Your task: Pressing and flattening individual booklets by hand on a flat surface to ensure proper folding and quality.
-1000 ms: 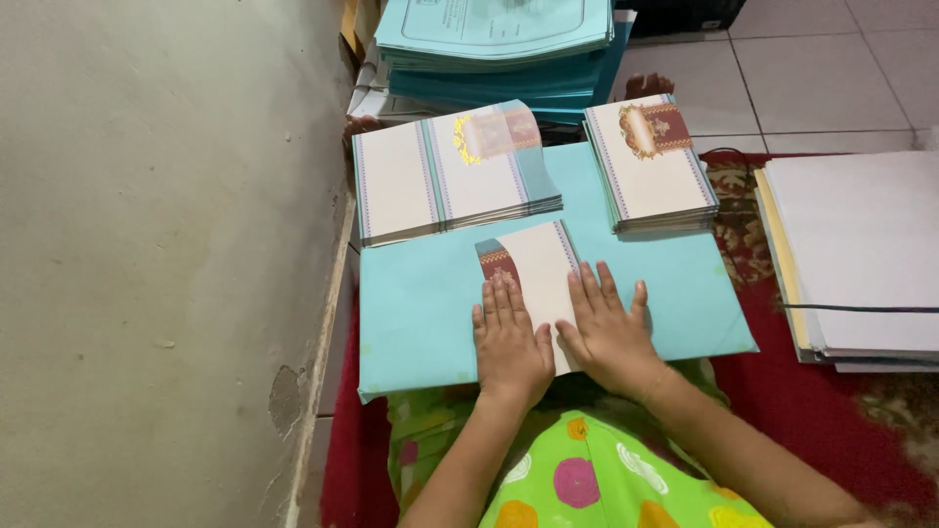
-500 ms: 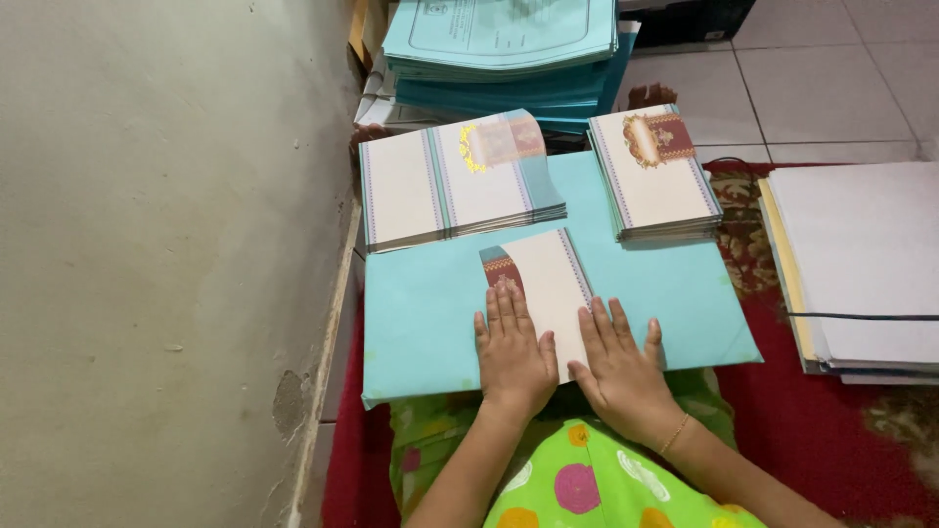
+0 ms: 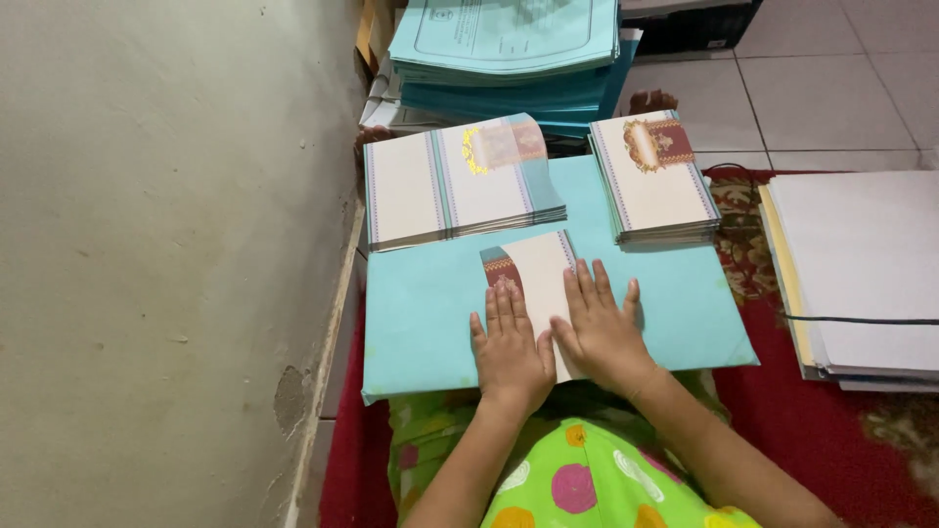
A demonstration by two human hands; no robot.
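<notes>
- Both hands lie flat, palms down, on a single cream card with a maroon ornamental panel at its upper left corner. The card rests near the middle of a large light-blue folder that serves as the working surface across the person's lap.
- The left hand covers the card's lower left part, fingers straight and close together, gripping nothing.
- The right hand presses the card's right half, fingers slightly fanned, also holding nothing, only bearing down.
- Judging by this pose, the step is pressing or creasing the card; it goes best with even pressure from the middle outward, keeping the edges square so the printed border lines up.
- The folder could slide on the green spotted garment, so the weight should stay centred.
- An opened stack of striped cards and a neat stack of closed cards sit at the folder's far edge, well apart from the hands.
- A pile of blue folders lies beyond, and white paper stacks on the right.
</notes>
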